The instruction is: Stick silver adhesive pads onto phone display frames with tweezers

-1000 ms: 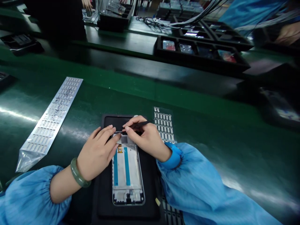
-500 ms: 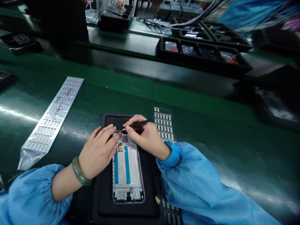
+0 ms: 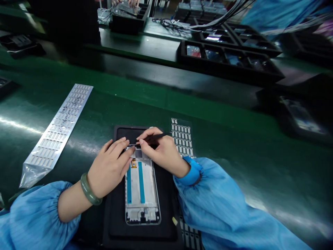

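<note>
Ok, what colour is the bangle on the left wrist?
The bangle is a pale, jade-like green with a slightly mottled look; it shows clearly in the head view.

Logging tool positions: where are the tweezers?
In the head view, the black tweezers sit in the right hand, tips at the top of the phone frame.

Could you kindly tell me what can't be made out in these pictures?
Head view only:
Tips of the tweezers: hidden by the right hand.
Top end of the phone frame: covered by the right hand and left hand.
Writing on the foil strip: too small and blurred.
Contents of the far tray: dark, blurred.
Co-worker's hands: cut off by the top edge.
</note>
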Available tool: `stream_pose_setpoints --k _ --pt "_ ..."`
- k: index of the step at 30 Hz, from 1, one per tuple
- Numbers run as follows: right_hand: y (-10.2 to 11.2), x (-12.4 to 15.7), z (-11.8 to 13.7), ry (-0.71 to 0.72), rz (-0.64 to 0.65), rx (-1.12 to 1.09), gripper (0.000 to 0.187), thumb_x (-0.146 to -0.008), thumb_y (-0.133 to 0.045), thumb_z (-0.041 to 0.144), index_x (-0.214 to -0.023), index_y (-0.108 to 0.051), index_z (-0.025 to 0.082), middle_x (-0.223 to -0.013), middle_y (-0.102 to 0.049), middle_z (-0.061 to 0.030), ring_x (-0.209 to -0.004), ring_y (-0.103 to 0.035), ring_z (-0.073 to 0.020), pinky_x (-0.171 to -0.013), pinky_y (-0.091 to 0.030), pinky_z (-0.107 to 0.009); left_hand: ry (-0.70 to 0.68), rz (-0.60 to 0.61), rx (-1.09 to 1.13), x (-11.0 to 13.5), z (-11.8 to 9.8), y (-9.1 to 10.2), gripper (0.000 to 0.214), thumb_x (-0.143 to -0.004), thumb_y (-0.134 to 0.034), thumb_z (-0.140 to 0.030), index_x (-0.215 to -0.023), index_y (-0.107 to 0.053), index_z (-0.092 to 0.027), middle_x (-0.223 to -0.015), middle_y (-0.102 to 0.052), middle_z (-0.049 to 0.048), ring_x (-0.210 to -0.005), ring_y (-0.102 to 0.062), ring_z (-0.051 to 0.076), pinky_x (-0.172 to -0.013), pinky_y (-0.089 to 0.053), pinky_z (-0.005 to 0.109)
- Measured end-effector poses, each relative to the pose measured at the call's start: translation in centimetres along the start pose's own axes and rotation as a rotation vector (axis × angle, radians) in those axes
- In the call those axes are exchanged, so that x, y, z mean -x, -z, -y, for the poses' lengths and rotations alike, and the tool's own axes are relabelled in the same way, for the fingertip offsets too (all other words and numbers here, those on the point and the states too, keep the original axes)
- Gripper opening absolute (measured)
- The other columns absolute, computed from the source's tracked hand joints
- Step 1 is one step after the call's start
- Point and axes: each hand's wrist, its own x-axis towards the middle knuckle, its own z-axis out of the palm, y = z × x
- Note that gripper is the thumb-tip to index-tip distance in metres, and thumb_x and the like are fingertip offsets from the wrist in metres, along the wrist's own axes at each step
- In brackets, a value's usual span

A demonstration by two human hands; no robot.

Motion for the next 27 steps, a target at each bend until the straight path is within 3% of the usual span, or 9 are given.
stream_pose_setpoints --k 13,20,27 --pt "0.08 -0.10 0.63 0.096 0.022 0.113 0.008 -0.078 -0.053 0.014 -0.082 -0.054 0.021 -0.080 -0.062 -0.0016 -0.074 -0.062 -0.0149 -0.068 -0.052 -0.027 -0.001 -0.007 0.036 -0.07 0.07 0.19 0.031 -0.091 -0.040 -0.022 -0.118 -0.053 -0.017 -0.123 -0.056 0.0109 -0.122 -0.046 0.024 -0.098 -0.042 0.046" --pt "0.09 0.18 -0.12 -0.070 -0.040 -0.173 0.003 -0.082 -0.055 0.020 -0.084 -0.053 0.020 -0.082 -0.063 -0.0024 -0.073 -0.065 -0.0149 -0.065 -0.054 -0.027 -0.015 0.036 0.084 0.08 0.40 0.37 0.032 -0.092 -0.039 -0.025 -0.122 -0.050 -0.019 -0.126 -0.053 0.0103 -0.125 -0.042 0.024 -0.100 -0.039 0.046" --pt "0.33 0.07 0.04 0.018 0.026 -0.073 0.005 -0.081 -0.055 0.019 -0.086 -0.054 0.020 -0.086 -0.063 -0.0027 -0.080 -0.063 -0.0155 -0.072 -0.053 -0.029 -0.059 0.069 0.090 0.38 0.70 0.55 0.038 -0.091 -0.042 -0.029 -0.127 -0.044 -0.017 -0.131 -0.048 0.0130 -0.128 -0.038 0.025 -0.102 -0.035 0.048"
